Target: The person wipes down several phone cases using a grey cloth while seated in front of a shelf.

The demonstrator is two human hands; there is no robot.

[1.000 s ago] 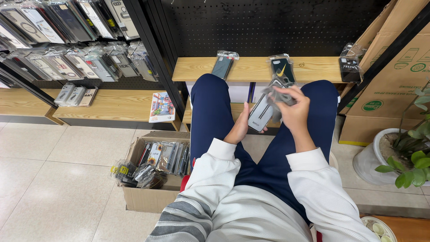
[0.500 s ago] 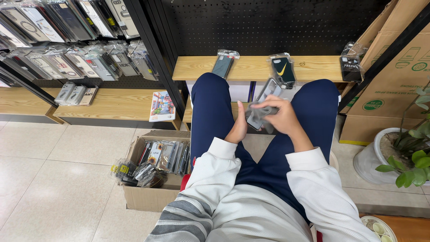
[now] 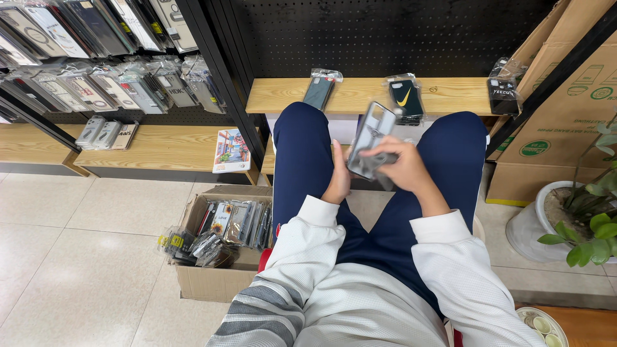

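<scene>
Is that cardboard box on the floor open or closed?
Open. The cardboard box has its flaps folded out, and packaged phone cases stand upright inside, some spilling over its left edge.

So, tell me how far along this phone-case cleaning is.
Looks done: three bagged phone cases lie on the wooden shelf. In hand: the left hand steadies a grey phone case while the right hand rubs it. Left: the cardboard box on the floor is full of cases.
</scene>
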